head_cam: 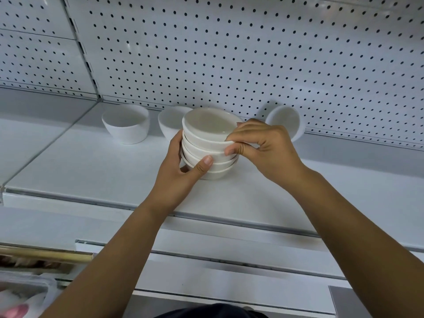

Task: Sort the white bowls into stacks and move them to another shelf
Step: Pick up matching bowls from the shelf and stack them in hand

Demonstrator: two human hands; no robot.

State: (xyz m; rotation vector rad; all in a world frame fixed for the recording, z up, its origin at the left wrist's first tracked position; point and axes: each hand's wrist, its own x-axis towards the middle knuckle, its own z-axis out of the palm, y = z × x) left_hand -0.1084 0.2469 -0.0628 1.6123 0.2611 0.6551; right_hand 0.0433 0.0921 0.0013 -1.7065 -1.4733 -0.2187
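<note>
A stack of several shallow white bowls stands on the white shelf in the middle of the view. My left hand wraps the stack's left side, thumb pressed on a lower bowl. My right hand pinches the rim of the top bowl at its right edge. Behind the stack stand three deeper white bowls: one upright at the left, one partly hidden by the stack, and one tipped on its side at the right against the back wall.
A white pegboard wall closes the back of the shelf. The shelf's front rail runs across below my wrists, with lower shelf edges under it. At the bottom left are a wooden strip and blurred packaged goods.
</note>
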